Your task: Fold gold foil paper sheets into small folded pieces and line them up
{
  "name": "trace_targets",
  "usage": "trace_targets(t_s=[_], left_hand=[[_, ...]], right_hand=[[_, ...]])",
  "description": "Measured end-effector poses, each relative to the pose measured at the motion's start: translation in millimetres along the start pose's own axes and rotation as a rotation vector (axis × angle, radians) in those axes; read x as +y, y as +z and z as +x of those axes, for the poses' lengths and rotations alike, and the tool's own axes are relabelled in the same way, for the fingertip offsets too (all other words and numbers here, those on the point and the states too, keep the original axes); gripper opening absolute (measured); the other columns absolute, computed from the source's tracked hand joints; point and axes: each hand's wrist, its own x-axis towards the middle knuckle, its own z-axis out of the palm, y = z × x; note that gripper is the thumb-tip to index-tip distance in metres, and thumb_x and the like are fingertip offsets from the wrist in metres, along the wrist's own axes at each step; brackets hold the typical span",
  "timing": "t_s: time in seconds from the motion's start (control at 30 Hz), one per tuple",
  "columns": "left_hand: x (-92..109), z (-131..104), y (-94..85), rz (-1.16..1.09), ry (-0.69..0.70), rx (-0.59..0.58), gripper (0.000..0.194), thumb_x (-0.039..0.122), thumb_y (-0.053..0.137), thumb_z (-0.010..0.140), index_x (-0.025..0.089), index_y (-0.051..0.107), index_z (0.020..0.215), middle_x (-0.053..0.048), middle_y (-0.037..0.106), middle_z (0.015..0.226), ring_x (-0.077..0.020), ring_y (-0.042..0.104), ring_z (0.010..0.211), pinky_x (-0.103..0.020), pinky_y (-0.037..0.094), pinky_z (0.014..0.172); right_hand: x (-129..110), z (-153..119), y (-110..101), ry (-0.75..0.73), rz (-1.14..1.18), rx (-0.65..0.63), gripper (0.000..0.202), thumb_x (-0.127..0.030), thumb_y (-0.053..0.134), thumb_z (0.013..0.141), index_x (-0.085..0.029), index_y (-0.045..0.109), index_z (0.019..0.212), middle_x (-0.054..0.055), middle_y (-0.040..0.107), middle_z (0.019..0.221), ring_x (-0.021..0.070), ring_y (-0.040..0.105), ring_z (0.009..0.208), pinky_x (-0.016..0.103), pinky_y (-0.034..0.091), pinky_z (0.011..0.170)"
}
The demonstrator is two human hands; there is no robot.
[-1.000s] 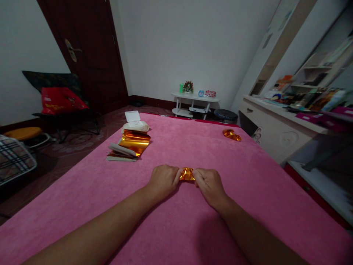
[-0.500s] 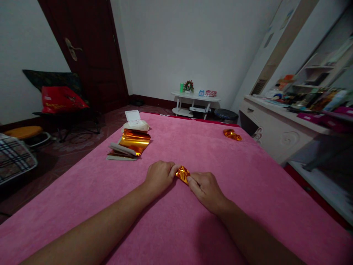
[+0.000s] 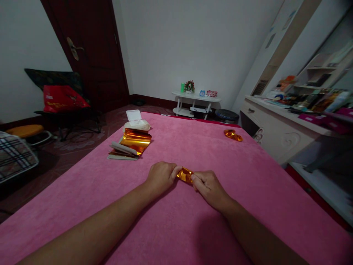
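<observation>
A crumpled piece of gold foil (image 3: 185, 175) is held between my two hands, low over the pink cloth (image 3: 176, 221). My left hand (image 3: 162, 176) pinches its left end between thumb and fingers. The right end is gripped by my right hand (image 3: 210, 187), whose fingers are closed and thumb lies on top. Shiny gold foil sheets (image 3: 137, 140) lie with grey strips (image 3: 123, 148) at the far left of the cloth. Another folded gold foil piece (image 3: 233, 135) rests near the far right edge.
Behind the foil sheets is a white pack (image 3: 137, 125) with its lid (image 3: 134, 115) raised. A low white table (image 3: 195, 96) stands by the wall. To the right is a cluttered dresser (image 3: 284, 129); to the left, a chair holds a red bag (image 3: 64, 98).
My right hand has shifted slightly right. The foil between my hands now shows longer and flatter. My left hand has hardly moved, and the view has shifted a little.
</observation>
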Motion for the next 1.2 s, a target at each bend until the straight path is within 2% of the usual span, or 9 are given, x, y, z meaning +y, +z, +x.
trace_targets(t_s=[0.07,0.2,0.33,0.43,0.53,0.67,0.8,0.9,1.2], left_hand=[[-0.6,-0.2,-0.3,-0.009,0.022,-0.010,0.052,0.043,0.028,0.096,0.019,0.069,0.078,-0.008,0.071,0.074,-0.0195,0.063,0.068,-0.026,0.033,0.059],[0.5,-1.6,-1.2,-0.086,0.086,-0.020,0.051,0.043,0.029,0.095,0.018,0.069,0.075,-0.006,0.068,0.068,-0.0163,0.058,0.061,-0.025,0.030,0.057],[-1.8,-1.1,-0.8,-0.279,0.028,0.011,0.057,0.047,0.024,0.096,0.016,0.065,0.070,-0.002,0.062,0.061,-0.0138,0.054,0.057,-0.023,0.029,0.054],[-3.0,-0.1,0.9,-0.360,-0.008,0.058,0.059,0.047,0.023,0.096,0.015,0.063,0.068,-0.002,0.059,0.060,-0.0133,0.052,0.058,-0.022,0.028,0.053],[-1.9,0.2,2.6,-0.368,-0.023,0.096,0.056,0.044,0.026,0.096,0.015,0.061,0.063,-0.001,0.056,0.057,-0.0123,0.050,0.054,-0.023,0.027,0.053],[-0.1,0.0,3.6,-0.383,-0.044,0.115,0.053,0.041,0.028,0.095,0.015,0.060,0.062,-0.001,0.055,0.055,-0.0119,0.050,0.053,-0.022,0.028,0.054],[1.5,-1.3,2.7,-0.341,-0.029,0.100,0.053,0.040,0.028,0.095,0.015,0.063,0.064,-0.002,0.057,0.056,-0.0122,0.051,0.053,-0.023,0.029,0.055],[3.9,-2.1,0.7,-0.294,-0.028,0.078,0.053,0.040,0.029,0.095,0.015,0.065,0.065,-0.003,0.060,0.057,-0.0129,0.052,0.054,-0.023,0.030,0.056],[5.4,-2.8,0.6,-0.294,-0.059,0.097,0.055,0.041,0.028,0.095,0.014,0.066,0.066,-0.003,0.058,0.055,-0.0122,0.050,0.051,-0.024,0.027,0.053]], right_hand=[[0.9,0.7,0.0,0.028,0.061,0.012,0.037,-0.028,0.040,0.087,-0.019,0.042,0.050,-0.004,0.041,0.048,0.0089,0.038,0.045,0.022,0.028,0.048],[3.0,1.5,-1.6,0.090,0.153,0.124,0.041,-0.033,0.039,0.088,-0.019,0.042,0.050,-0.003,0.042,0.048,0.0098,0.040,0.046,0.022,0.030,0.049],[3.6,0.9,-2.4,0.093,0.199,0.084,0.040,-0.034,0.041,0.088,-0.019,0.042,0.051,-0.003,0.042,0.049,0.0101,0.039,0.047,0.023,0.030,0.049],[4.2,0.5,-1.0,0.122,0.191,0.108,0.042,-0.037,0.040,0.089,-0.019,0.043,0.051,-0.003,0.042,0.049,0.0105,0.040,0.047,0.023,0.030,0.049],[3.6,-0.3,1.0,0.124,0.139,0.106,0.044,-0.038,0.038,0.091,-0.019,0.044,0.052,-0.003,0.043,0.049,0.0103,0.041,0.047,0.023,0.030,0.049],[0.7,-2.1,2.5,0.016,0.019,0.049,0.043,-0.034,0.036,0.092,-0.019,0.046,0.053,-0.003,0.047,0.051,0.0102,0.044,0.048,0.023,0.031,0.051],[-0.5,-3.7,2.6,0.023,0.019,0.129,0.044,-0.035,0.036,0.093,-0.018,0.048,0.054,-0.002,0.049,0.051,0.0106,0.045,0.048,0.023,0.032,0.051],[0.5,-4.3,2.8,0.001,0.080,0.128,0.045,-0.038,0.038,0.093,-0.018,0.048,0.054,-0.002,0.048,0.052,0.0105,0.045,0.048,0.023,0.033,0.052],[1.5,-1.8,3.0,0.098,0.099,0.218,0.047,-0.044,0.040,0.092,-0.018,0.046,0.053,-0.003,0.043,0.049,0.0103,0.042,0.047,0.023,0.030,0.049]])
